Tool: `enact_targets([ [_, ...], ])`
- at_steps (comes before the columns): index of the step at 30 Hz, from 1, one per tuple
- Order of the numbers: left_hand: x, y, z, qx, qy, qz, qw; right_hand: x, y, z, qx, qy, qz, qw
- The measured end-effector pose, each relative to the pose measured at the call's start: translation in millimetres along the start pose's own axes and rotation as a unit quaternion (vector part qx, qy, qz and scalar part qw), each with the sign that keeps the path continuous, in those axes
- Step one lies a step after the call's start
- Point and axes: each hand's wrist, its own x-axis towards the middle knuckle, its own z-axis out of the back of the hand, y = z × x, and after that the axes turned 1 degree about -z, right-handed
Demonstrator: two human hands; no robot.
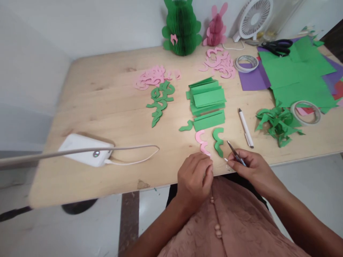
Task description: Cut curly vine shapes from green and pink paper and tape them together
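Observation:
My left hand (194, 175) rests at the table's front edge with its fingers curled closed; whatever they hold, if anything, is hidden. Just beyond its knuckles lies a wavy pink paper strip (200, 140), beside a matching green paper strip (218, 141). In my right hand (248, 165) is a slim pointed metal tool (235, 153), its dark tip aimed away from me; I cannot tell its exact kind. A tiny white scrap (225, 159) shows at the thumb tip. Farther back sits a stack of folded green paper (207, 100), with a small green cutout (187, 126) touching its near left corner.
Pink cutouts (151, 76) and green cutouts (160, 100) lie left of centre. A white pen (245, 128), green scraps (278, 125), tape rolls (246, 63) and black scissors (277, 46) occupy the right. Paper bunnies (183, 28) and a fan (254, 19) stand behind. A cabled power bank (85, 148) lies left.

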Motion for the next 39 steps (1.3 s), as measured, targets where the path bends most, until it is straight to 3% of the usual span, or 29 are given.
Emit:
enact_targets([
  [5, -1.5, 6.6, 0.1, 0.072, 0.057, -0.078, 0.993, 8.0, -3.8, 16.2, -0.071, 0.011, 0.024, 0.997],
  [9, 1.3, 15.6, 8.2, 0.098, 0.119, -0.095, 0.983, 14.9, -3.1, 23.1, -0.097, 0.033, 0.038, 0.994],
  [18, -0.1, 29.1, 20.6, 0.148, 0.13, -0.139, 0.971, 26.6, -3.6, 27.3, -0.137, 0.088, 0.047, 0.985],
  [23, 9.9, 36.6, 22.8, 0.161, 0.176, -0.195, 0.951, 32.9, -3.9, 28.3, -0.166, 0.123, 0.053, 0.977],
  [31, 29.0, 48.6, 25.6, 0.191, 0.247, -0.245, 0.918, 32.7, -0.7, 27.3, -0.184, 0.129, 0.046, 0.973],
  [39, 40.0, 59.0, 18.2, 0.208, 0.265, -0.281, 0.899, 35.8, 0.6, 27.0, -0.197, 0.143, 0.04, 0.969],
])
